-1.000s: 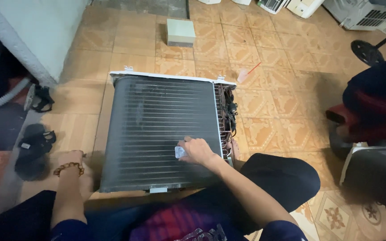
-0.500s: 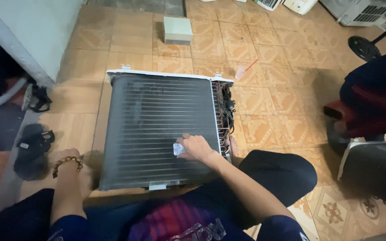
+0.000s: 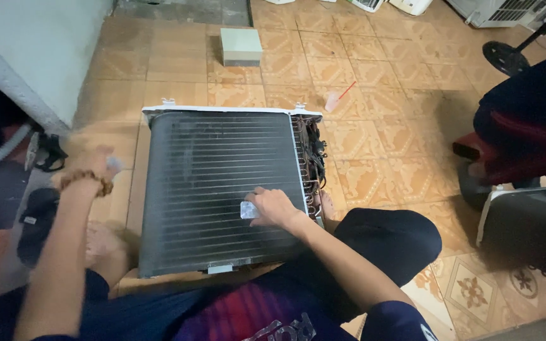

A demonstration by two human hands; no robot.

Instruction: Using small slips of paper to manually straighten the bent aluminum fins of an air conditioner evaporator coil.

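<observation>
Left hand (image 3: 99, 165): raised just beside the left edge of the coil, blurred. It seems to pinch a small pale thing, but I cannot tell for sure.
Coil (image 3: 222, 189): a big dark finned block. It lies flat on the floor, right in front of the person's knees.
Way it points: the fin face looks up. The white top edge is far from the person, and the pipes (image 3: 313, 158) are on the right side. It is nearly square, so no long side stands out. The thin tubes run left to right.
Right hand (image 3: 272, 207): fingers curled, pressing a small pale pad (image 3: 248, 210) on the fins near the right edge.
Doing it well: I think soft strokes are best, since fins bend easily.
</observation>
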